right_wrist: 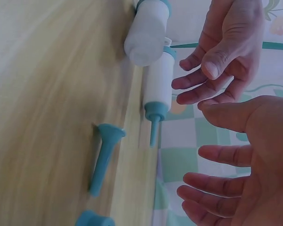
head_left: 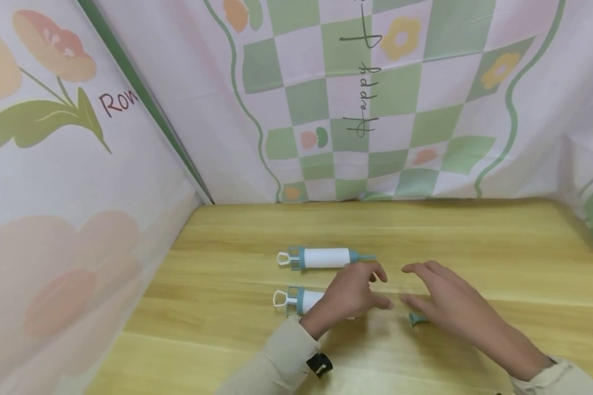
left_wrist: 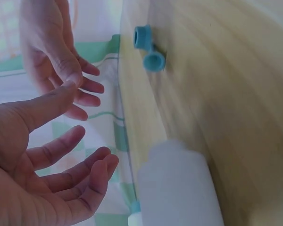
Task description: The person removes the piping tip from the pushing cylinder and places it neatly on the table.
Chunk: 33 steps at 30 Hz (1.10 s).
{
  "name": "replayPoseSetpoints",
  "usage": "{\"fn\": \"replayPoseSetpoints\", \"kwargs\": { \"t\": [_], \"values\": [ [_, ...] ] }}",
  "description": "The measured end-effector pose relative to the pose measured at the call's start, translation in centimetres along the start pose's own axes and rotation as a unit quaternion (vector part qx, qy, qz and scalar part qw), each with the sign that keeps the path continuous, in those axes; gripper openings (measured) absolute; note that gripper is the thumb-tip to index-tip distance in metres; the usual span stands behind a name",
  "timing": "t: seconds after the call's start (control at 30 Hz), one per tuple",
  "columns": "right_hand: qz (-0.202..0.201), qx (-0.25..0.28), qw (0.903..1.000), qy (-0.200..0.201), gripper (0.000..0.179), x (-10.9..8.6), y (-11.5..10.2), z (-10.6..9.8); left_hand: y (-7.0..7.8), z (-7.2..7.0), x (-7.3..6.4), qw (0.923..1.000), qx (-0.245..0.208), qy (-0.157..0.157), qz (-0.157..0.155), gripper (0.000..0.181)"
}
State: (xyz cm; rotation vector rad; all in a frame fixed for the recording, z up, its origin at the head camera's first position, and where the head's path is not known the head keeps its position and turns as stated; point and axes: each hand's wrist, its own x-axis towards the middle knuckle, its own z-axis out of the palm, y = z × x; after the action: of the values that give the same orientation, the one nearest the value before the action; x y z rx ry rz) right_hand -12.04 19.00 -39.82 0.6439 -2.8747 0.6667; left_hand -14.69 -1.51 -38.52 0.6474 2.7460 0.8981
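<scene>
Two large plastic syringes with white barrels, teal collars and white ring handles lie side by side. The back syringe [head_left: 327,258] has a teal nozzle on its tip. My left hand [head_left: 353,291] hovers over the front syringe [head_left: 311,302], fingers loosely bent and holding nothing. In the right wrist view, the front one's white end is bare. A loose teal nozzle [right_wrist: 104,160] with a flared end lies on the table, partly hidden under my right hand [head_left: 447,299] in the head view. That hand is empty, fingers relaxed. Beside the nozzle sits a short teal ring piece [right_wrist: 95,219].
The wood-grain table [head_left: 217,241] ends at the back against a hanging checked cloth [head_left: 346,99]. A flowered cloth [head_left: 79,192] stands along the left side. More cloth hangs at the right edge.
</scene>
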Motion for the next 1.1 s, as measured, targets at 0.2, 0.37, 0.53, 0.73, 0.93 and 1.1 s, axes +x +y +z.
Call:
{"fn": "replayPoseSetpoints", "kwargs": {
  "t": [0.2,0.37,0.53,0.73,0.93,1.1],
  "values": [
    [-0.012,-0.004,0.9999,-0.003,0.051,1.4,-0.7,0.5,-1.6,-1.1,-0.2,0.9998,-0.010,0.017,-0.010,0.033],
    [-0.009,0.015,0.9998,-0.009,0.052,2.4,-1.1,1.2,-2.9,-2.2,-0.4,0.9981,-0.033,0.049,-0.018,0.032],
    [-0.019,0.035,0.9992,0.003,0.056,3.5,-1.4,1.8,-4.2,-3.7,-0.8,0.9965,-0.042,0.070,-0.017,0.028],
    [-0.001,0.068,0.9977,-0.010,0.059,4.9,-1.5,2.2,-6.0,-4.9,-1.3,0.9965,-0.049,0.064,-0.021,0.029],
    [0.034,0.097,0.9939,-0.040,0.066,5.4,-0.7,2.3,-7.5,-5.5,-1.2,0.9954,-0.071,0.064,0.001,0.032],
    [0.041,0.128,0.9900,-0.043,0.066,5.7,0.4,2.6,-8.5,-5.9,-0.9,0.9934,-0.091,0.070,0.003,0.033]
  ]
}}
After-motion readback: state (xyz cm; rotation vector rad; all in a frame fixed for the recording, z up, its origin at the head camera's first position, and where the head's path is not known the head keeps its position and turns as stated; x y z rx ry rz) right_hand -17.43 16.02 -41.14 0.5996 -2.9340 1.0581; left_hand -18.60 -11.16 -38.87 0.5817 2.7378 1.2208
